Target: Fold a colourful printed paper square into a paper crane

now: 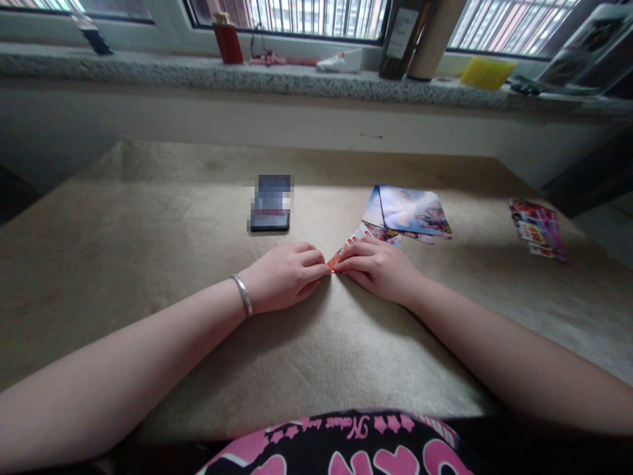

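Dark flat rectangular device lay near hands' eleven o'clock. Left hand: fingers together at tip of orange-and-white printed paper strip; too small to tell whether clamped. Right hand: fingers clamped on strip, running toward one o'clock. Handling looked unfinished: strip held, glossy blue-and-pink printed sheets loose at two o'clock. Red-and-pink printed paper pile lay toward three, untouched.

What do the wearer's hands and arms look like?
Left hand: no glove, silvery bracelet around the wrist. Right hand: no glove, nothing visible on the wrist. Forearms bare, no sleeves in view. Garment at the bottom edge: black, pink lettering and stars.
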Tool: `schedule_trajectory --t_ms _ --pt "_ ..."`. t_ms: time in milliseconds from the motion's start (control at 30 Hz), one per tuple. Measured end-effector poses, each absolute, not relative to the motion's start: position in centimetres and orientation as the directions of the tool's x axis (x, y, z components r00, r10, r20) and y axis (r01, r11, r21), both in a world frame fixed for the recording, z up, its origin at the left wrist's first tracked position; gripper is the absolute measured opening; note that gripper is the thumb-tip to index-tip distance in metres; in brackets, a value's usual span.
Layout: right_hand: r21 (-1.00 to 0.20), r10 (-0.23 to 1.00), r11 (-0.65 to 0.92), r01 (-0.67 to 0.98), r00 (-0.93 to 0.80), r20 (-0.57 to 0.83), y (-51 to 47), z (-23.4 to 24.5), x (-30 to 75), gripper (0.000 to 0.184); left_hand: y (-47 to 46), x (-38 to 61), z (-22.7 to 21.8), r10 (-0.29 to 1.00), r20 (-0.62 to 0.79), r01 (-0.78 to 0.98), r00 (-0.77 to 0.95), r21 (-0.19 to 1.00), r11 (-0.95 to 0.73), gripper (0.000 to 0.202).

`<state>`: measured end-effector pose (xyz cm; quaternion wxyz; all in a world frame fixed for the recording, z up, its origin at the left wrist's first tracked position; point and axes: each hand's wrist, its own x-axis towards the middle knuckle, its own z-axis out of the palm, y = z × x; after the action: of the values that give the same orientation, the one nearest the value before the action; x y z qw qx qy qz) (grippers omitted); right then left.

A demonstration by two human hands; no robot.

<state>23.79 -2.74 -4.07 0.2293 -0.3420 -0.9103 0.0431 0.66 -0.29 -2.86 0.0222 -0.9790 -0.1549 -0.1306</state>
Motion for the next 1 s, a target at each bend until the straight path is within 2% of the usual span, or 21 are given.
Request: schedule_trajectory --t_ms 167,600,733,833,1000 --pt "-0.225 0.634 0.769 0.599 -0.663 0.399 -2.6 -4.3 23.8 0.021 -0.2 0.8 -2.9 0.285 0.217 0.303 0.934 -0.053 -0.952 0.023" --pt "-0.214 0.609 0.788 0.577 -0.678 0.413 -2.8 -4.3 24.1 0.024 0.4 0.0 -2.2 0.217 0.192 0.211 0.957 0.054 -0.976 0.019" --pt "-0.214 0.610 0.787 0.578 -0.679 0.410 -2.9 -4.3 24.2 0.024 0.7 -0.4 -2.2 0.208 0.207 0.182 0.956 0.138 -0.974 0.019" --pt "-0.211 0.609 0.787 0.579 -0.680 0.409 -2.9 -4.3 24.3 0.024 0.9 -0.6 -2.6 0.250 0.234 0.205 0.940 0.201 -0.958 0.020" --pt "-0.198 0.606 0.789 0.581 -0.685 0.405 -2.8 -4.4 24.2 0.024 0.9 -0.5 -2.9 0.240 0.226 0.206 0.944 0.161 -0.965 0.025"
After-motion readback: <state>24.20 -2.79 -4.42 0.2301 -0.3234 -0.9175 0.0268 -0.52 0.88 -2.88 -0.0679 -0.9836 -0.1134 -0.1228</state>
